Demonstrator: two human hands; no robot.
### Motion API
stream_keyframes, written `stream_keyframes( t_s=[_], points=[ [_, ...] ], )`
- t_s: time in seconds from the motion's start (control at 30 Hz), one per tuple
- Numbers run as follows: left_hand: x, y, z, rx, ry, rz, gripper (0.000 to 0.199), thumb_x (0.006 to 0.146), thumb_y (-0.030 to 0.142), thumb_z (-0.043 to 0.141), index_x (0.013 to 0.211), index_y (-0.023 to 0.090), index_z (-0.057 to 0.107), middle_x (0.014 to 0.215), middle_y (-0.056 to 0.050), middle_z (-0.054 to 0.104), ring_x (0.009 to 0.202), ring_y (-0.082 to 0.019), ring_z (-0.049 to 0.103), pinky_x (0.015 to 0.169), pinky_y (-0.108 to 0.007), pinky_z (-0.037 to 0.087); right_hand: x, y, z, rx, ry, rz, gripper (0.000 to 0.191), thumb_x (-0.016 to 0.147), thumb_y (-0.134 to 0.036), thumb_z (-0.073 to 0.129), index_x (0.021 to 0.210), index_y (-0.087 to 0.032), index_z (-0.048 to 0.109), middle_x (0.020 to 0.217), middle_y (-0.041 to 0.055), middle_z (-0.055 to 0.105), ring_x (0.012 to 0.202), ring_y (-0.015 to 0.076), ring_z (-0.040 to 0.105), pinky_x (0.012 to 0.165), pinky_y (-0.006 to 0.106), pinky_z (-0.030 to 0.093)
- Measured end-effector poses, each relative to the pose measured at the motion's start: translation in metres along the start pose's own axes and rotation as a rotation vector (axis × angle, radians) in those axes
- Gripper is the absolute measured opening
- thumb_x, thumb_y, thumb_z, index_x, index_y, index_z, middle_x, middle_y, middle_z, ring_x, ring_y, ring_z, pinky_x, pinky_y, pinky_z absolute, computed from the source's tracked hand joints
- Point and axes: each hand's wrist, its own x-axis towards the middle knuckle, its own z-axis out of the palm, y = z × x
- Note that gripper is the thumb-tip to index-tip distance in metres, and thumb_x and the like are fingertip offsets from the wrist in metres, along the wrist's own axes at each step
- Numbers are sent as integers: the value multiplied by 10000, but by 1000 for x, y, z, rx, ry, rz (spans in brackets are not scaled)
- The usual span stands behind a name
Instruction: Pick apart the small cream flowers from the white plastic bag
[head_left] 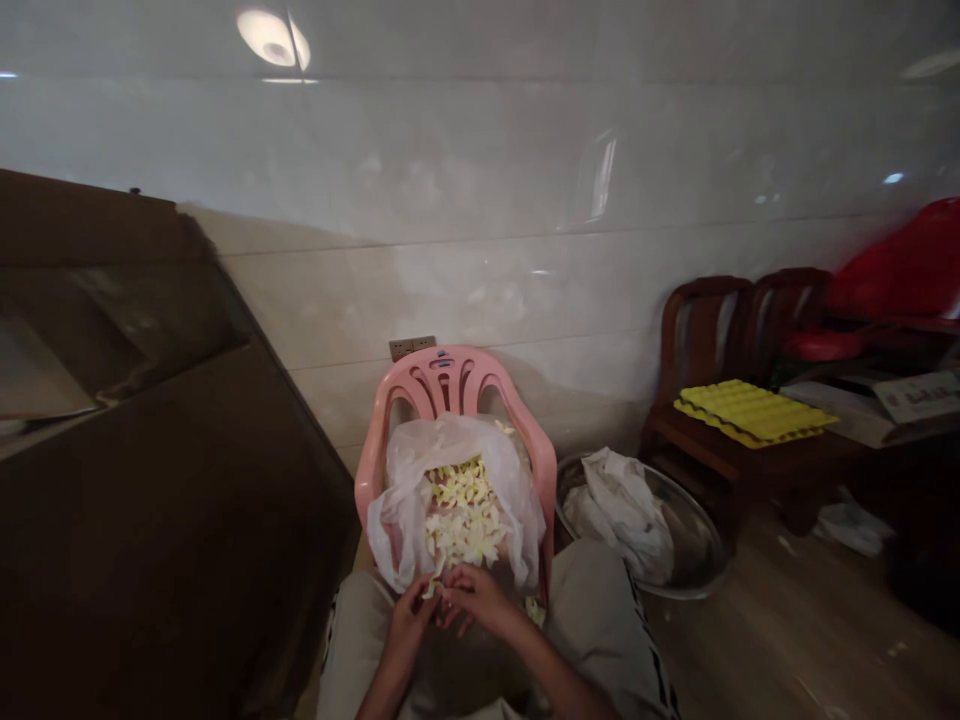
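A pink plastic armchair (541,455) stands in front of me, with an open white plastic bag (405,470) spread on its seat. Loose pale yellow-white flowers (466,530) lie in the bag. At its near edge, my left hand (409,612) pinches one pale flower (433,580) between thumb and fingers. My right hand (480,600) is right beside it, thumb and forefinger pressed together close to the flower's lower end; what is between them is too small to make out. A few more flowers (534,610) show by my right knee.
To the right, a metal basin (697,540) on the floor holds a white sack (619,510). Beyond it, a yellow egg tray (750,410) rests on a wooden chair (701,450). A dark brown panel (165,520) rises close on the left. Behind the armchair is a tiled wall (480,180).
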Motion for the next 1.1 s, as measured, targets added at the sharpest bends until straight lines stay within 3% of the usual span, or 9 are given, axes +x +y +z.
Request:
stream_keyframes(
  t_s=[0.7, 0.9, 1.1],
  points=[
    [2, -14, -4, -33, 11, 21, 682, 536, 705, 794, 918, 142, 756, 531, -14, 658, 489, -170, 575, 539, -273, 453, -2, -1, -2, 23, -65, -12, 610, 603, -677, 788, 854, -195, 510, 735, -13, 679, 600, 155, 665, 504, 240, 476],
    [1, -10, -3, -25, 21, 20, 683, 545, 705, 790, 932, 144, 756, 615, -36, 712, 541, -184, 607, 578, -283, 484, -3, -4, -1, 41, -47, -9, 600, 602, -658, 800, 852, -188, 522, 752, -6, 671, 620, 169, 680, 501, 242, 488],
    [0, -4, -4, 21, 41, 21, 686, 522, 689, 804, 945, 150, 765, 832, -72, 777, 691, -221, 677, 671, -299, 537, -5, -8, 0, 57, -38, -1, 583, 604, -635, 808, 846, -189, 522, 725, -8, 668, 606, 172, 678, 488, 242, 493]
  ],
)
